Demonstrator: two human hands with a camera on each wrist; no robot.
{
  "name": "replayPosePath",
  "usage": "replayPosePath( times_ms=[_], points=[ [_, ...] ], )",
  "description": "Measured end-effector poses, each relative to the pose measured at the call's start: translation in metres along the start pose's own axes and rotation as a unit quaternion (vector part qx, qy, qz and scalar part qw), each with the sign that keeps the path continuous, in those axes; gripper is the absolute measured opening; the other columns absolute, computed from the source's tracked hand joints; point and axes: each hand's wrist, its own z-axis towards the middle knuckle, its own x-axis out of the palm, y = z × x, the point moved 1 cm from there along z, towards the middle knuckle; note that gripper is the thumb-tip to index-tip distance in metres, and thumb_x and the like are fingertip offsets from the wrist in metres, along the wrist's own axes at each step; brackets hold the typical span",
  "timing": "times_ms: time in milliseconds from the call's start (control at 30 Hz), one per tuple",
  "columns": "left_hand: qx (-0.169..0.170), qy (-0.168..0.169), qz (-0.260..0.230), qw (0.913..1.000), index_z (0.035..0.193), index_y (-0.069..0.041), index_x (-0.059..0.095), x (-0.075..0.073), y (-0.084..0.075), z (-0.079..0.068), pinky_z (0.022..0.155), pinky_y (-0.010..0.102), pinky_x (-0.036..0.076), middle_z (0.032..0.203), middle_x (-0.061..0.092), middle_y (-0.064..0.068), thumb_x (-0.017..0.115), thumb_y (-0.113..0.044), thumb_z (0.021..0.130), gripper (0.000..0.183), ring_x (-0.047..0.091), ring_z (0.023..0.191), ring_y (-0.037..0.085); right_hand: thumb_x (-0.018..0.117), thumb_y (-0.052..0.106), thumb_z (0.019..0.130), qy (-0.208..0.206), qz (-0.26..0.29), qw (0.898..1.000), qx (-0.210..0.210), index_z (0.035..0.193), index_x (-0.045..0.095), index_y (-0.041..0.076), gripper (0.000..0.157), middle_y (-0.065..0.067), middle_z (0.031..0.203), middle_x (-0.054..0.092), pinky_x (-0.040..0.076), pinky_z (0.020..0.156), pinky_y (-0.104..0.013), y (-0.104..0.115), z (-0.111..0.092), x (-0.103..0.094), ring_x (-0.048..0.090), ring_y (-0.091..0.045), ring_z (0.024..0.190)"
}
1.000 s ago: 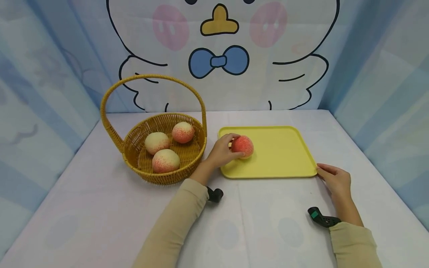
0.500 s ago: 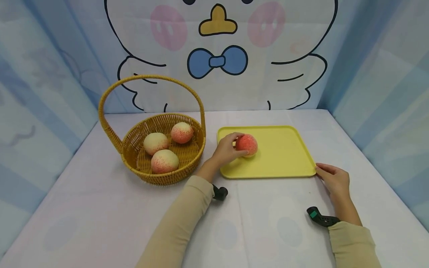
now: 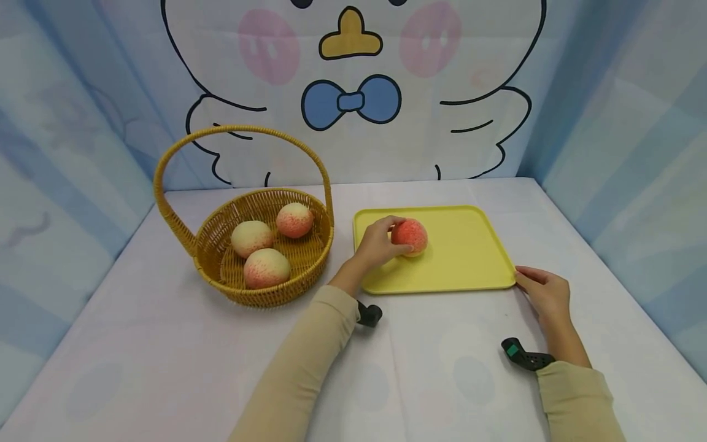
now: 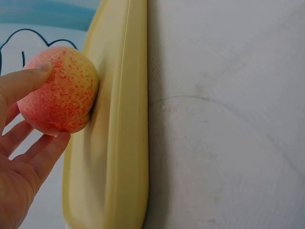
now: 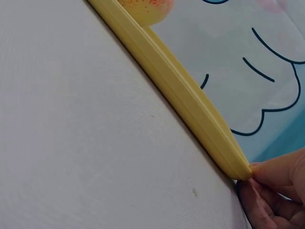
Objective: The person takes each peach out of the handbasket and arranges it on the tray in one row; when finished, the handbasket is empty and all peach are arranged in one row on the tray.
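Tray (image 3: 469, 245), yellow, had its near right corner pinched by the right hand (image 3: 545, 298); over its left half the left hand (image 3: 378, 245) gripped a reddish peach (image 3: 415, 237). A basket (image 3: 276, 299) at left held three peaches (image 3: 267, 268); beyond was a printed backdrop (image 3: 386, 153).

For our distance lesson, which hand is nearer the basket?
Left. The left hand is right of the basket, gripping a peach; the right hand is farther right, at the corner of the tray.
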Motion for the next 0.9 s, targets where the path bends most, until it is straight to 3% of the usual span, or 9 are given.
replayPosePath(
  times_ms=[467,700,900],
  points=[
    [0.009,-0.016,-0.033,0.9993,0.124,-0.005,0.053,0.015,-0.002,0.005,0.088,0.025,0.044,0.124,0.054,0.007,0.077,-0.012,0.075,0.055,0.049,0.115,0.022,0.056,0.029,0.091,0.001,-0.005,1.0,-0.004,0.128,0.052,0.001,0.047,-0.014,0.127,0.049,0.043,0.06,-0.008,0.003,-0.004,0.0,0.049,-0.012,0.099],
    [0.01,-0.019,-0.042,0.9989,0.123,-0.003,0.052,0.02,-0.003,0.004,0.089,0.027,0.043,0.124,0.053,0.008,0.075,-0.01,0.076,0.053,0.047,0.115,0.021,0.055,0.031,0.091,-0.003,-0.019,1.0,-0.007,0.129,0.052,0.002,0.048,-0.015,0.13,0.048,0.045,0.08,-0.019,0.001,-0.002,0.001,0.044,-0.022,0.112],
    [0.016,-0.048,-0.013,0.9986,0.123,-0.003,0.055,0.025,-0.006,0.003,0.087,0.024,0.042,0.119,0.053,0.009,0.077,-0.013,0.075,0.054,0.049,0.11,0.02,0.056,0.032,0.091,-0.008,-0.027,1.0,-0.011,0.128,0.053,0.003,0.048,-0.014,0.128,0.049,0.043,0.071,-0.012,-0.003,0.0,0.0,0.045,-0.02,0.11]
  ],
)
